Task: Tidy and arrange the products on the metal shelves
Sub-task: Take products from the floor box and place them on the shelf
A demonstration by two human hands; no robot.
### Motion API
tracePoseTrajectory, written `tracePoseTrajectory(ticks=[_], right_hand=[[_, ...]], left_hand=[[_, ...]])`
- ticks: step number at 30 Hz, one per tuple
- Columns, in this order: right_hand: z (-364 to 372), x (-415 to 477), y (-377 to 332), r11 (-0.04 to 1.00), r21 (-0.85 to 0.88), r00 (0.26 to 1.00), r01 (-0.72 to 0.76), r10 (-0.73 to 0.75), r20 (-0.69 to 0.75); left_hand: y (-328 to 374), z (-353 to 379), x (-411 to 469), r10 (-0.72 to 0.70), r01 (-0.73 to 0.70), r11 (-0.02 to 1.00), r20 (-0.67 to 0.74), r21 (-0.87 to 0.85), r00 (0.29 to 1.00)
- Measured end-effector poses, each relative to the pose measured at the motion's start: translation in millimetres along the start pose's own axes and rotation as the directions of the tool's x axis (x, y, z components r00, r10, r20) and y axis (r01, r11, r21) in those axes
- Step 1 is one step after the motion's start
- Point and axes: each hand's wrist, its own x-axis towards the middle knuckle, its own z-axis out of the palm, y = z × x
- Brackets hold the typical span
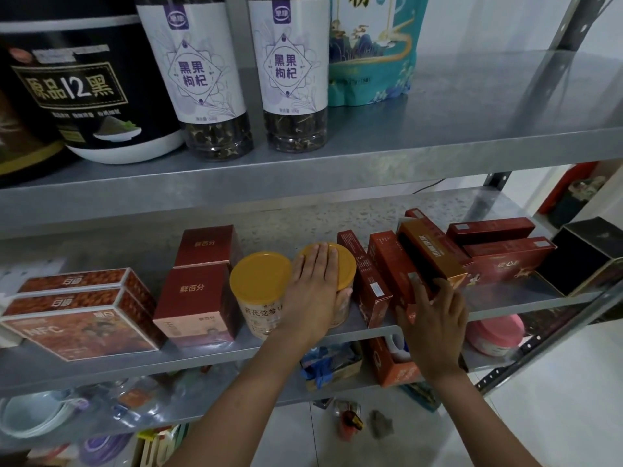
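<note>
Left hand: we had our left hand flat on the yellow lid of the right can, fingers straight, thumb down its side.
Right hand: our right hand gripped the near end of the orange box, fingers curled round it.
Cans: the right can stood touching the left can, mid-way along the middle shelf, near its front edge.
Orange box: it lay tilted against the upright red boxes, right of the cans.
Upper shelf: two tall jars stood at the left, beside a black tub.
</note>
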Motion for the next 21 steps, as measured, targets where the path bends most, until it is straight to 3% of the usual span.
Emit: tracePoseTrajectory(ticks=[5, 14, 17, 21], right_hand=[[3, -3, 0, 0.974, 0.213, 0.990, -0.075, 0.048, 0.132], [-38, 0, -5, 0.851, 0.519, 0.995, -0.076, 0.101, -0.020], [-61, 7, -7, 0.739, 0.652, 0.981, -0.167, 0.192, 0.034], [-101, 20, -8, 0.468, 0.846, 0.952, -0.253, 0.277, 0.132]], left_hand=[[0, 2, 0, -0.021, 0.021, 1.000, 0.015, 0.001, 1.000], [0, -5, -1, 0.027, -0.027, 0.999, 0.011, 0.017, 1.000], [1, -8, -2, 0.015, -0.018, 0.999, 0.072, 0.041, 0.997], [-2, -12, -2, 0.002, -0.001, 1.000, 0.109, -0.004, 0.994]])
